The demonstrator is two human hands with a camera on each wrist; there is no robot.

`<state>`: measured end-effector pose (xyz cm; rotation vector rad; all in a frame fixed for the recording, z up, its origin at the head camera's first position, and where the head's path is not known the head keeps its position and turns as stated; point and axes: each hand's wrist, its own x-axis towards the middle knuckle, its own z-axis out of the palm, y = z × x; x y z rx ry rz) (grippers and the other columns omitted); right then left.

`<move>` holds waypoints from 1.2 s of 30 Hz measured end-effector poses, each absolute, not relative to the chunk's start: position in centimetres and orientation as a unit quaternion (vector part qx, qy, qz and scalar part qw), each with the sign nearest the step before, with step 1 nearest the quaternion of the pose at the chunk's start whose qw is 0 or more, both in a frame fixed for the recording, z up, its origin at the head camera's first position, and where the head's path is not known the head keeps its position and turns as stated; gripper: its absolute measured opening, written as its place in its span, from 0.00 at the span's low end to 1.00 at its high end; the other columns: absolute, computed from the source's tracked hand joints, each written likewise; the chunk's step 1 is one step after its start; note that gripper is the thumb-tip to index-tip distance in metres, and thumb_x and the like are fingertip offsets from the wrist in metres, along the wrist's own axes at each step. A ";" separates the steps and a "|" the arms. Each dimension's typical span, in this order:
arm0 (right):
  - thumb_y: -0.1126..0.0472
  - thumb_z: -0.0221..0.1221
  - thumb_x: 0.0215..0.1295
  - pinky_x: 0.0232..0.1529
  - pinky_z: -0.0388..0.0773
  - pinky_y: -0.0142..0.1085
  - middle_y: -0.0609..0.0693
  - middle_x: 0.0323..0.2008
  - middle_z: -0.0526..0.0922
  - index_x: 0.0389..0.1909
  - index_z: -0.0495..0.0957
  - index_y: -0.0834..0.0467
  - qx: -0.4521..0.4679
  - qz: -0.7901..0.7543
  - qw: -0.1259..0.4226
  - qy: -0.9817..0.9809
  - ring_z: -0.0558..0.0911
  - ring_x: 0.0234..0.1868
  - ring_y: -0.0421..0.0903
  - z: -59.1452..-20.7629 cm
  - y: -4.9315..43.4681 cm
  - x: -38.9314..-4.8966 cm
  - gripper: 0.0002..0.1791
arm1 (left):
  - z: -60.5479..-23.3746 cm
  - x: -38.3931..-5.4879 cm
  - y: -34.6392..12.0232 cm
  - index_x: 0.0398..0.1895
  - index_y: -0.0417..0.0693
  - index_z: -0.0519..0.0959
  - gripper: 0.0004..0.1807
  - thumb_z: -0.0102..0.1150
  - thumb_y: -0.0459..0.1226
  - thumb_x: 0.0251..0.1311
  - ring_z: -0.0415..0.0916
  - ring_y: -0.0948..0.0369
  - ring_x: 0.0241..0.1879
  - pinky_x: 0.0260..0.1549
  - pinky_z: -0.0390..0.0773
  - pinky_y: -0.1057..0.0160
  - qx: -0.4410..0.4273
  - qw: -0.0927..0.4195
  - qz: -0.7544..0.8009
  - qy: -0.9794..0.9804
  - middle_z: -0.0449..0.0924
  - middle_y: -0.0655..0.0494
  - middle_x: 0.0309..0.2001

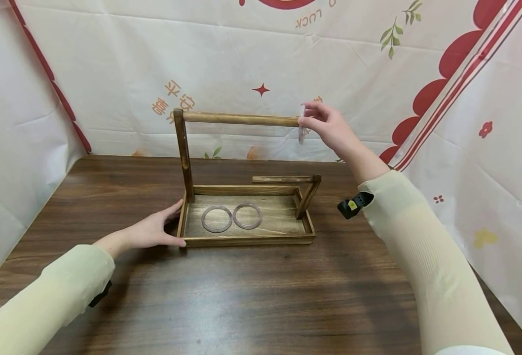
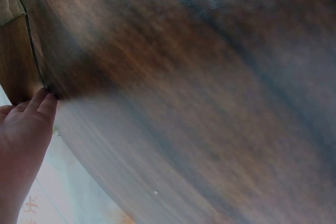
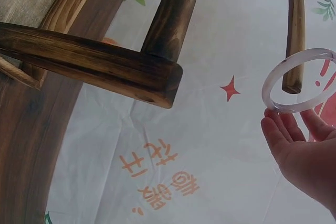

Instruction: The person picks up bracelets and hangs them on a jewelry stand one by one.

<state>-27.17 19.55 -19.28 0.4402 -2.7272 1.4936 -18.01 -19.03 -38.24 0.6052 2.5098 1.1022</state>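
Note:
A wooden bangle rack (image 1: pixel 247 241) stands on the table, with a tall rod (image 1: pixel 239 118) and a short rod (image 1: pixel 280 179) above its shallow tray. My right hand (image 1: pixel 332 129) pinches a pale translucent bangle (image 3: pixel 274 80) at the free right end of the tall rod. In the right wrist view, the rod end shows through the ring; whether it passes through cannot be told. My left hand (image 1: pixel 154 229) holds the tray's left end, thumb at the front corner and fingers along the side. Two bangles, a left one (image 1: pixel 204 223) and a right one (image 1: pixel 259 217), lie flat side by side inside the tray.
The rack stands on a dark wood-grain table (image 1: pixel 243 296). Behind it hangs a white printed cloth (image 1: pixel 123 59) with red trim, which also runs along both sides. The short rod's upright (image 1: pixel 309 197) rises at the tray's right end, below my right hand.

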 end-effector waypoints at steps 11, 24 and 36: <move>0.53 0.54 0.66 0.63 0.63 0.46 0.58 0.63 0.65 0.67 0.61 0.55 0.152 0.455 0.000 -0.877 0.67 0.63 0.49 -18.6 18.6 -27.2 0.30 | -38.3 -18.1 -19.1 0.74 0.38 0.37 0.60 0.68 0.50 0.49 0.53 0.40 0.69 0.63 0.57 0.41 0.212 0.163 0.384 0.884 0.50 0.32 0.70; 0.52 0.55 0.65 0.59 0.64 0.46 0.56 0.63 0.66 0.68 0.60 0.53 0.160 0.453 -0.001 -0.877 0.70 0.59 0.47 -18.4 17.8 -27.4 0.31 | -38.3 -18.1 -19.0 0.74 0.37 0.37 0.60 0.68 0.49 0.49 0.52 0.39 0.68 0.63 0.57 0.41 0.213 0.166 0.388 0.881 0.50 0.32 0.70; 0.52 0.55 0.65 0.62 0.64 0.47 0.56 0.63 0.66 0.68 0.60 0.53 0.168 0.438 -0.005 -0.883 0.68 0.63 0.48 -17.9 16.7 -27.6 0.31 | -38.2 -18.1 -18.9 0.74 0.37 0.37 0.60 0.68 0.49 0.49 0.52 0.39 0.69 0.63 0.57 0.41 0.212 0.167 0.392 0.880 0.50 0.32 0.70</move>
